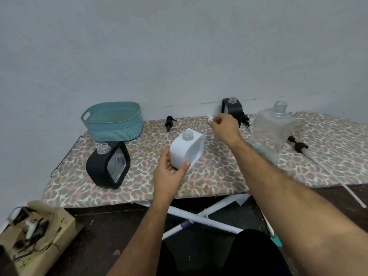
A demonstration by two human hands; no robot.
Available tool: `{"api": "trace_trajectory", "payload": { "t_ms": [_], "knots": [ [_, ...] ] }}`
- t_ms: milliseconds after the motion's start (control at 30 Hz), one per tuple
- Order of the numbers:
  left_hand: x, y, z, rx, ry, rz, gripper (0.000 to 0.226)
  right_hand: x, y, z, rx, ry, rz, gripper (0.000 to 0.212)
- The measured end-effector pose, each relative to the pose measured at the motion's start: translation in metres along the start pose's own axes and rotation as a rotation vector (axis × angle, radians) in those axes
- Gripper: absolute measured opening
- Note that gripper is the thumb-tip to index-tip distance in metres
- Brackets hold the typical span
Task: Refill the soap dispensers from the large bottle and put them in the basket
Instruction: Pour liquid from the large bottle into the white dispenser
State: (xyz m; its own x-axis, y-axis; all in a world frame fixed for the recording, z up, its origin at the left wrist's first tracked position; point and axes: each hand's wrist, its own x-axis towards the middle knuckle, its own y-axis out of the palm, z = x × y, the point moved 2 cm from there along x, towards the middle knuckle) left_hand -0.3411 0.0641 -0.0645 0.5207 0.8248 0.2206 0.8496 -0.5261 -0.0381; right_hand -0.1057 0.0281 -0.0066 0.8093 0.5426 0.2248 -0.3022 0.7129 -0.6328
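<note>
My left hand [171, 169] grips the base of a white soap dispenser [186, 151] that stands tilted on the leopard-print board [219, 172], its clear neck open. My right hand [225, 126] reaches behind it and pinches a small white pump head [209, 117]. A black dispenser [108, 164] with an open neck stands at the left. Another black dispenser [233, 109] stands at the back by the wall, partly hidden by my right hand. The large clear bottle [273, 128] stands uncapped at the right. The teal basket [114, 121] sits at the back left.
A black pump [169, 124] lies beside the basket. A long black pump with a white tube [310, 154] lies at the right and overhangs the board's front edge. Below are the board's white legs [205, 216] and a cardboard box [33, 232] of clutter at lower left.
</note>
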Motion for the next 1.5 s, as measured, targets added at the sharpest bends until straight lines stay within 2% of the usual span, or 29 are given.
{"api": "trace_trajectory", "payload": {
  "t_ms": [200, 367, 567, 767, 1033, 1133, 1233, 1300, 1400, 1500],
  "knots": [
    [0.005, -0.001, 0.003, 0.012, 0.008, 0.011, 0.061, 0.041, 0.026, -0.001, -0.046, 0.009, 0.069, 0.042],
    [0.004, 0.0, 0.001, 0.025, 0.0, 0.022, 0.055, 0.065, 0.048, -0.009, -0.104, 0.043, 0.115, 0.049],
    [0.006, -0.002, 0.003, 0.04, -0.009, 0.033, 0.061, 0.086, 0.067, -0.018, -0.254, 0.056, 0.146, 0.047],
    [0.008, -0.003, 0.006, 0.035, -0.027, 0.033, 0.058, 0.097, 0.072, -0.02, -0.33, 0.062, 0.108, 0.041],
    [0.008, -0.004, 0.004, -0.019, -0.025, -0.001, 0.051, 0.081, 0.069, -0.009, -0.377, -0.004, 0.062, 0.05],
    [0.009, -0.005, 0.004, -0.064, -0.035, -0.024, 0.054, 0.057, 0.063, 0.005, -0.228, -0.111, 0.042, 0.042],
    [0.011, -0.006, 0.002, -0.078, -0.032, -0.045, 0.052, 0.025, 0.055, 0.017, 0.0, -0.14, 0.187, 0.024],
    [0.01, -0.006, 0.001, -0.063, -0.025, -0.073, 0.05, 0.003, 0.048, 0.02, 0.25, -0.04, 0.34, 0.035],
    [0.005, -0.01, -0.001, -0.045, -0.042, -0.147, 0.046, -0.025, 0.043, 0.022, 0.541, 0.214, 0.525, 0.054],
    [-0.001, -0.019, -0.002, -0.004, -0.044, -0.213, 0.043, -0.043, 0.051, 0.029, 0.617, 0.199, 0.613, 0.054]
  ]
}}
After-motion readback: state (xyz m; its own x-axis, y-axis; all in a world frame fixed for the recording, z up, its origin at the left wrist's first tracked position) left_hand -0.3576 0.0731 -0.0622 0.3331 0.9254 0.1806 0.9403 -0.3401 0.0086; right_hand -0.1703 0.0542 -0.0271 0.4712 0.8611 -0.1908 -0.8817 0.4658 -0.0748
